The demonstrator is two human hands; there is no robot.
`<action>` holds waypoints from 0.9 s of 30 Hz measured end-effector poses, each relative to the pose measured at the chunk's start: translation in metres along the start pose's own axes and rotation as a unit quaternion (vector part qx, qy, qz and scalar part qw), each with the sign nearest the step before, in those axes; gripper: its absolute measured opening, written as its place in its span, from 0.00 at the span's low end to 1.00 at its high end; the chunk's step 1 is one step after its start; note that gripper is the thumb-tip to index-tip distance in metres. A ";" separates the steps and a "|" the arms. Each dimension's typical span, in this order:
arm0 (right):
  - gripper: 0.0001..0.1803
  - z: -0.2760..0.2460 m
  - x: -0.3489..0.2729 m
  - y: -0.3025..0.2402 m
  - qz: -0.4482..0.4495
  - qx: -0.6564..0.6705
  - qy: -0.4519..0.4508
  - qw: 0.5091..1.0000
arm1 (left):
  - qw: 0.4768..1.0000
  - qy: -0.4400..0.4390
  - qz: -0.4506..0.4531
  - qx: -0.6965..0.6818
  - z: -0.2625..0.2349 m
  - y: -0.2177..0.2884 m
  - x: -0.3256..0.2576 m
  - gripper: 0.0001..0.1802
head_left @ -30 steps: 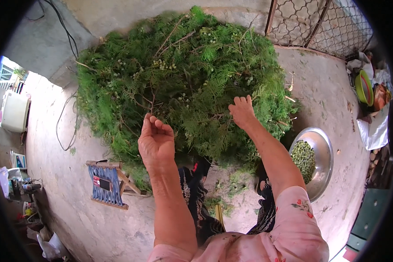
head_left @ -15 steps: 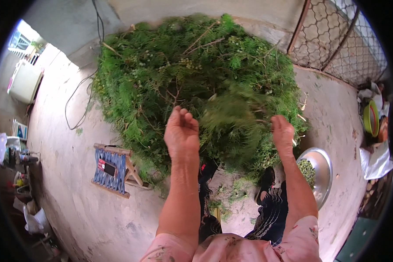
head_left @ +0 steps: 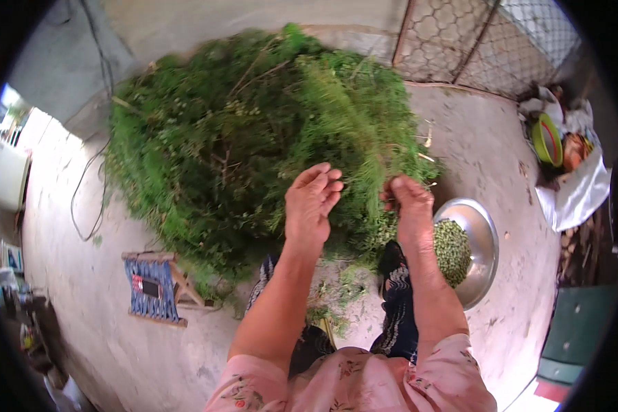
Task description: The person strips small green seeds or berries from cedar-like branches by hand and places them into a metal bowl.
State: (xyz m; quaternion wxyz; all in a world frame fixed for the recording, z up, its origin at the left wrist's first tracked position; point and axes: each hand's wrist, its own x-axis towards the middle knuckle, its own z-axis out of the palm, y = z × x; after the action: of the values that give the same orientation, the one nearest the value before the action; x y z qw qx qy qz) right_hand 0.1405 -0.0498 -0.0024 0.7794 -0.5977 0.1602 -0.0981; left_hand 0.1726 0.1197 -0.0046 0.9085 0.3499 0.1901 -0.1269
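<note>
A sprig of feathery evergreen (head_left: 353, 130) rises blurred from my right hand (head_left: 413, 206), whose fingers are closed round its lower end. My left hand (head_left: 314, 202) hovers to the left of that sprig, in front of the heap. Its fingers are loosely curled and slightly apart, and I see nothing in them. Beneath and beyond both hands spreads a large heap of cut evergreen branches (head_left: 185, 151), with brown twigs and pale small cones among the leaves. By my right forearm a metal basin (head_left: 484, 240) holds many small green cones or berries (head_left: 452, 254).
A low folding stool (head_left: 154, 287) with blue webbing stands left of the heap, a phone (head_left: 151, 288) on it. A dark cable (head_left: 82, 199) trails across the floor. At right lie a green basin (head_left: 546, 141) and a white sack (head_left: 578, 199); wire mesh (head_left: 446, 41) stands behind.
The view has shifted rightward. My hands have come closer together, and the sprig in my right hand now points up and away instead of leftward. My left hand has moved off a twig in the heap.
</note>
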 end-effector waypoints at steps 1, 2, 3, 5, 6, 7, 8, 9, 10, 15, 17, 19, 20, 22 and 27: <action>0.05 -0.003 -0.003 0.002 -0.006 0.008 0.008 1.000 | 0.999 0.001 -0.003 0.036 0.005 -0.006 0.001 0.11; 0.05 -0.006 -0.005 0.006 -0.011 0.020 0.018 1.000 | 0.999 -0.007 -0.010 0.045 0.012 -0.011 -0.002 0.11; 0.06 -0.007 -0.008 0.009 -0.018 0.031 0.025 0.999 | 0.997 -0.029 0.026 0.069 0.018 -0.014 -0.006 0.13; 0.07 -0.005 -0.014 0.008 -0.063 -0.018 0.023 0.998 | 0.993 -0.062 0.055 0.082 0.024 -0.021 -0.004 0.17; 0.08 -0.002 -0.019 0.008 -0.101 -0.053 0.025 0.993 | 0.993 -0.064 0.052 0.086 0.024 -0.023 -0.003 0.17; 0.08 0.000 -0.023 0.008 -0.128 -0.076 0.021 0.989 | 0.991 -0.122 0.036 -0.035 0.026 -0.025 -0.003 0.17; 0.09 -0.001 -0.026 0.012 -0.149 -0.034 0.018 0.988 | 0.971 -0.178 0.017 -0.156 0.027 -0.029 -0.001 0.18; 0.09 -0.003 -0.028 0.015 -0.171 0.007 0.014 0.985 | 0.969 -0.189 0.116 -0.109 0.024 -0.041 0.007 0.19; 0.10 -0.005 -0.031 0.018 -0.193 0.046 0.009 0.980 | 0.969 -0.191 0.113 -0.107 0.021 -0.046 0.012 0.19; 0.11 -0.013 -0.041 0.013 -0.209 -0.171 -0.044 0.962 | 0.815 -0.405 -0.135 -0.391 -0.022 -0.056 0.064 0.23; 0.11 -0.020 -0.040 0.009 -0.206 -0.227 -0.077 0.949 | 0.769 -0.434 -0.260 -0.390 -0.004 -0.031 0.048 0.27; 0.12 -0.025 -0.036 0.001 -0.215 -0.243 -0.089 0.942 | 0.855 -0.397 -0.154 -0.296 -0.006 -0.044 0.056 0.28; 0.12 -0.023 -0.037 -0.004 -0.212 -0.263 -0.094 0.937 | 0.879 -0.400 -0.084 -0.247 -0.007 -0.047 0.057 0.28; 0.13 -0.020 -0.040 -0.010 -0.205 -0.303 -0.106 0.924 | 0.912 -0.384 0.050 -0.138 -0.008 -0.054 0.060 0.28; 0.20 -0.025 -0.040 -0.010 -0.146 -0.285 -0.152 0.935 | 0.905 -0.392 0.167 0.007 -0.021 -0.070 0.067 0.28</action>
State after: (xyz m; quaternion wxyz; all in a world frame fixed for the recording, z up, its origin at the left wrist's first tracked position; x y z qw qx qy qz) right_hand 0.0944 -0.0607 0.0069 0.5687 -0.8192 -0.0275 -0.0689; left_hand 0.2016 0.0766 -0.0894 0.9151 0.3050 -0.2433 -0.1015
